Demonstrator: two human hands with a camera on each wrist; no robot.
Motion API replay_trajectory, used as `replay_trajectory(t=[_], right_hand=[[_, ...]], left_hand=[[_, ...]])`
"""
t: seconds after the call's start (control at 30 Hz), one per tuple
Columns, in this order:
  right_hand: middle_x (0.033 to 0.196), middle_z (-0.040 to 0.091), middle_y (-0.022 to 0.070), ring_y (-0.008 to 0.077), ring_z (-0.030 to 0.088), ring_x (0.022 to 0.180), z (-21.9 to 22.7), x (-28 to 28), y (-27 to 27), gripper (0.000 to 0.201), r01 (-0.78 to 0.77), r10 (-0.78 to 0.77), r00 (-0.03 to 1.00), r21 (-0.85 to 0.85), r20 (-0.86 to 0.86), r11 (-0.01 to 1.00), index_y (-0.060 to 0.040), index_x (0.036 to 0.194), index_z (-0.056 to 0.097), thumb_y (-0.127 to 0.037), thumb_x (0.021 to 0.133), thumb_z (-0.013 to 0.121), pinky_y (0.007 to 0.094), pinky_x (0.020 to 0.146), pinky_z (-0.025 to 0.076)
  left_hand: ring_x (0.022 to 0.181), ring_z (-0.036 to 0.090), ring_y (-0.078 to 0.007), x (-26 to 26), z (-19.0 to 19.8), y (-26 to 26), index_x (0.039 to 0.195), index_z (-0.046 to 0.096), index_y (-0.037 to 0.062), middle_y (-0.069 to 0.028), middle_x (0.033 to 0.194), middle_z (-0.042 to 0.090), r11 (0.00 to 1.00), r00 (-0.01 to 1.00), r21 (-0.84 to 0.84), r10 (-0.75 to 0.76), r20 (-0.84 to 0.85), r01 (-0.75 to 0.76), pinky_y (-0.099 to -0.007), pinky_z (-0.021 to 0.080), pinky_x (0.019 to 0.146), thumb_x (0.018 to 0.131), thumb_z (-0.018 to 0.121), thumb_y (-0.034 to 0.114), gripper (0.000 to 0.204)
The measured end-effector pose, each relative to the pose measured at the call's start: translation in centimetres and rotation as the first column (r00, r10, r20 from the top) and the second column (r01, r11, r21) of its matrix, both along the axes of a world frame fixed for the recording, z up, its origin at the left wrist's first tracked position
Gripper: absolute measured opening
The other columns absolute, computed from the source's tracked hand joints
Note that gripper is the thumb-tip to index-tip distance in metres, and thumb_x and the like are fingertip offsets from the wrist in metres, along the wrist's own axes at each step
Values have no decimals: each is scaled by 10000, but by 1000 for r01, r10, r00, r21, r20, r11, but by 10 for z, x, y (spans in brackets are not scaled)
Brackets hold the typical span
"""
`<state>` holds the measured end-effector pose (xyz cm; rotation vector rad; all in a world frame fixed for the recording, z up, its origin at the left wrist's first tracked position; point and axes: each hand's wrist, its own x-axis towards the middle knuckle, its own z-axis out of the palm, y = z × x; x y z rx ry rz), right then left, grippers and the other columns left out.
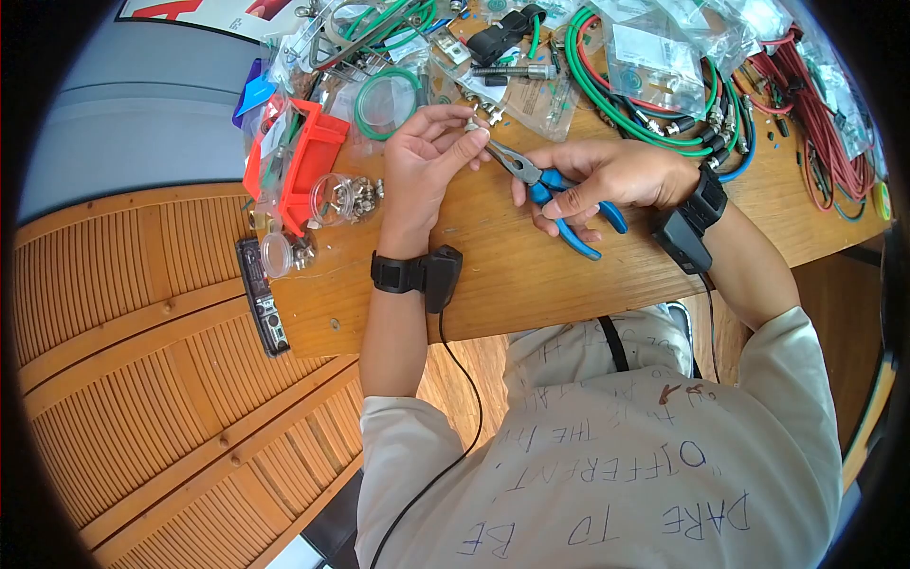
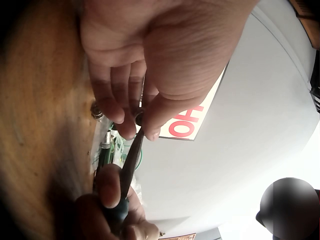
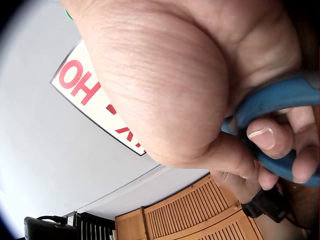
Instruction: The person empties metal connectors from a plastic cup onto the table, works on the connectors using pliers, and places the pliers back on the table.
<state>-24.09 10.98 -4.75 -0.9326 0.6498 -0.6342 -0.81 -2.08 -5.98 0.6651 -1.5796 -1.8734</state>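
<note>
My left hand (image 1: 431,161) pinches a small metal connector (image 2: 139,118) between thumb and fingertips, above the wooden table. In my right hand (image 1: 621,175) are long-nose pliers (image 1: 520,168) with blue handles (image 3: 277,100), the fingers curled round them. The pliers' tip points left and reaches right to the connector at the left thumb, as the left wrist view also shows. Part of the connector is hidden by the fingers. Just beyond the left fingertips lie loose metal connectors (image 1: 495,116) on the table.
Left of the left hand lies a clear jar (image 1: 325,197) of metal connectors, beside a red bin (image 1: 318,156) and a smaller jar (image 1: 276,254). Green cable coils (image 1: 580,76), plastic bags (image 1: 654,62) and red cables (image 1: 806,119) crowd the table's far side. The table's front edge (image 1: 474,329) runs near the person's body.
</note>
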Motion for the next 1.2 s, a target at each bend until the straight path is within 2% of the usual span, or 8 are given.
replay_trajectory(t=[0.27,0.57,0.73,0.93,1.07,1.13,1.2], right_hand=[[1006,685,62,64,567,672,0,0,0,291,1,-1,1000,7,31,1000,-34,1305,562,-105,1039,657,264,629,529],[1009,684,68,61,548,666,-2,0,0,290,-3,3,999,4,33,1000,-38,1306,560,-99,1038,654,271,618,523],[1013,682,66,60,550,675,-6,0,0,289,5,-4,999,-10,45,1000,-42,1308,560,-97,1040,652,256,623,510],[1011,679,60,57,554,692,-6,0,-1,281,-4,3,998,7,64,1000,-47,1305,559,-98,1043,648,224,645,479],[1022,680,62,61,563,704,-7,0,-2,275,-10,11,997,-19,73,1000,-46,1306,557,-100,1049,639,216,660,474],[1024,681,69,71,578,708,-5,-1,-2,278,-13,14,998,-14,66,1000,-41,1313,555,-98,1052,632,224,662,487],[1026,682,76,82,593,713,-1,-1,-1,281,-12,13,998,-10,59,1000,-36,1320,552,-95,1055,625,231,664,500]], left_hand=[[867,708,-168,-1,0,1,1238,650,-30,-135,1139,730,1000,1000,-4,2,-9,-2,-287,549,744,960,765,16,305],[873,705,-172,1,1,-2,1271,641,-33,-156,1170,735,1000,1000,-9,20,3,-20,-285,546,751,984,735,21,308],[897,704,-181,4,-4,-5,1314,623,-48,-176,1190,738,999,995,13,44,-86,-43,-291,544,770,1008,702,22,324],[913,707,-168,7,2,-6,1341,624,-55,-197,1259,726,995,991,-9,97,-96,-98,-284,550,790,1034,678,48,328],[922,711,-166,7,4,-5,1349,624,-54,-193,1249,727,995,991,-20,95,-90,-98,-283,553,796,1033,678,50,337],[928,714,-171,6,2,-4,1362,622,-49,-190,1243,727,999,995,-16,31,-91,-32,-286,556,801,1029,684,49,353],[927,712,-171,5,1,-3,1354,624,-47,-192,1243,725,999,996,-27,28,-83,-31,-286,555,796,1027,689,53,348]])
